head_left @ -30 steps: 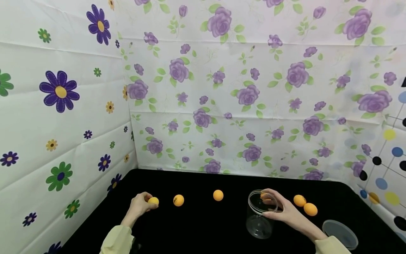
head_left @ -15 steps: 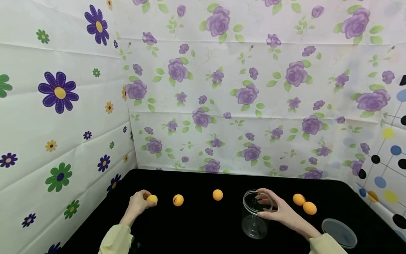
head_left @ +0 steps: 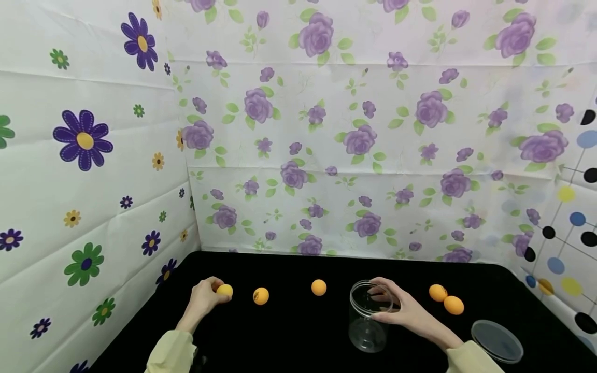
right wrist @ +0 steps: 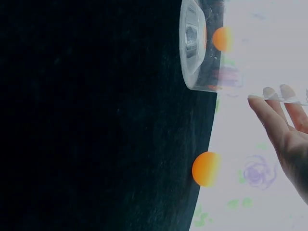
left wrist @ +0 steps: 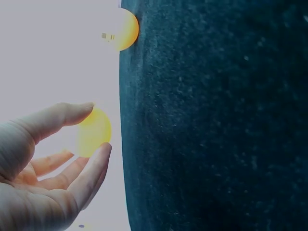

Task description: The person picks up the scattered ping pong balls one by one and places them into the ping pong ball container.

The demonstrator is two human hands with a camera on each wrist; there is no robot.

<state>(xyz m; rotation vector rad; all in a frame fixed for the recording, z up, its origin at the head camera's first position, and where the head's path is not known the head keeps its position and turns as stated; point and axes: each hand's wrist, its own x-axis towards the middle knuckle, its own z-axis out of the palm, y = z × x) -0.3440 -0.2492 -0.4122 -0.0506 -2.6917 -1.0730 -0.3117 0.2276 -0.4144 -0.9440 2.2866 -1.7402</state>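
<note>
At lower right lies the round lid (head_left: pixel 497 341). Mid-frame, the right hand (head_left: pixel 404 311) curls around the rim of the clear jar (head_left: pixel 368 324) on the black counter (head_left: pixel 289 331). The left hand (head_left: pixel 203 298) pinches an orange ball (head_left: pixel 224 290) at lower left. A loose pinch could let it roll away; whether the jar holds anything is unclear.

five orange balls (head_left: pixel 318 287), one clear jar (head_left: pixel 368 324), one lid (head_left: pixel 496 341), two hands (head_left: pixel 203 298).
</note>
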